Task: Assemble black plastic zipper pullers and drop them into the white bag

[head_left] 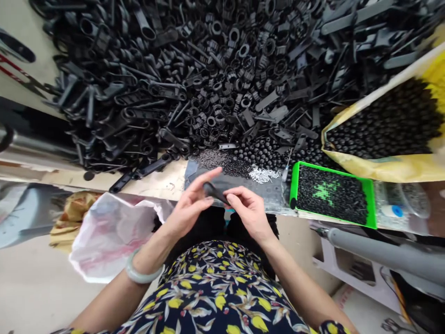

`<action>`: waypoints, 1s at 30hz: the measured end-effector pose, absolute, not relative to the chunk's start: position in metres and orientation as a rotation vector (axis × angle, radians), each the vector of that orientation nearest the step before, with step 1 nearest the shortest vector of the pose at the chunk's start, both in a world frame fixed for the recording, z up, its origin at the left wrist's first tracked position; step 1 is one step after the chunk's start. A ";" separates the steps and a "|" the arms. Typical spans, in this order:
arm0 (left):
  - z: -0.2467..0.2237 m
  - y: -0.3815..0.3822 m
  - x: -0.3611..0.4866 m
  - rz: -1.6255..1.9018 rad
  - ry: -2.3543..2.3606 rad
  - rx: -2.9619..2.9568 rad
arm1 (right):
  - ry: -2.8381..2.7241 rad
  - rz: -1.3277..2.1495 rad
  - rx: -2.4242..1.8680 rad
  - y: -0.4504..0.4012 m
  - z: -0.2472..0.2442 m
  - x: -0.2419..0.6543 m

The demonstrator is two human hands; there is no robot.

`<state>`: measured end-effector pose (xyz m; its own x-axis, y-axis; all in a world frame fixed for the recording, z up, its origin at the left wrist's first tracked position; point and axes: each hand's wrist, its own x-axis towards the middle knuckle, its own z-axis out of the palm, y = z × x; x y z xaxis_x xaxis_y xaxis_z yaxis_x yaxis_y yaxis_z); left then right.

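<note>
Between my two hands, over the front edge of the bench, is a small black plastic part (214, 191) with a rounded left end. My left hand (187, 206) grips that end between thumb and fingers, its index finger stretched out above. At the other end, my right hand (248, 208) pinches the part with thumb and index finger; whether a smaller piece is in that pinch is hidden. Just beyond my hands lie a pile of small white pins (263, 175), tiny black pieces (238, 167) and grey small parts (210, 158).
A big heap of black plastic parts (215, 69) covers the bench. On the right stand a green tray (371, 204) of black granular pieces and a yellow sack (389, 172) of black balls. A screwdriver (287, 167) lies near the tray. A white plastic bag (104, 236) hangs at left.
</note>
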<state>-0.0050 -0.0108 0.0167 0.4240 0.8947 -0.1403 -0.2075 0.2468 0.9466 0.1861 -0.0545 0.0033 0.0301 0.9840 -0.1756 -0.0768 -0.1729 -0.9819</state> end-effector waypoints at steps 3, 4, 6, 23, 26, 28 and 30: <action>0.002 -0.006 -0.010 1.085 0.922 1.217 | -1.634 0.722 -1.555 -0.046 -0.001 0.205; -0.001 -0.006 -0.007 1.111 0.963 1.344 | -1.807 0.557 -1.604 -0.043 -0.003 0.209; -0.006 -0.007 0.003 1.068 1.025 1.650 | -2.039 0.331 -1.665 -0.039 -0.005 0.218; 0.014 0.063 0.137 0.688 0.873 2.476 | -1.905 -0.139 -2.245 -0.039 0.016 0.307; 0.010 0.079 0.156 0.671 0.813 2.437 | -1.932 -0.176 -2.243 -0.048 0.014 0.309; 0.008 0.081 0.160 0.669 0.782 2.394 | -1.944 -0.186 -2.217 -0.050 0.011 0.310; 0.008 0.080 0.159 0.654 0.770 2.379 | -1.953 -0.181 -2.199 -0.048 0.008 0.308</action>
<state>0.1593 0.0798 0.0079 0.7173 0.6409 0.2734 0.3730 -0.6846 0.6262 0.3085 -0.0476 0.0079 0.1222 0.9681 0.2187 0.9918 -0.1108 -0.0636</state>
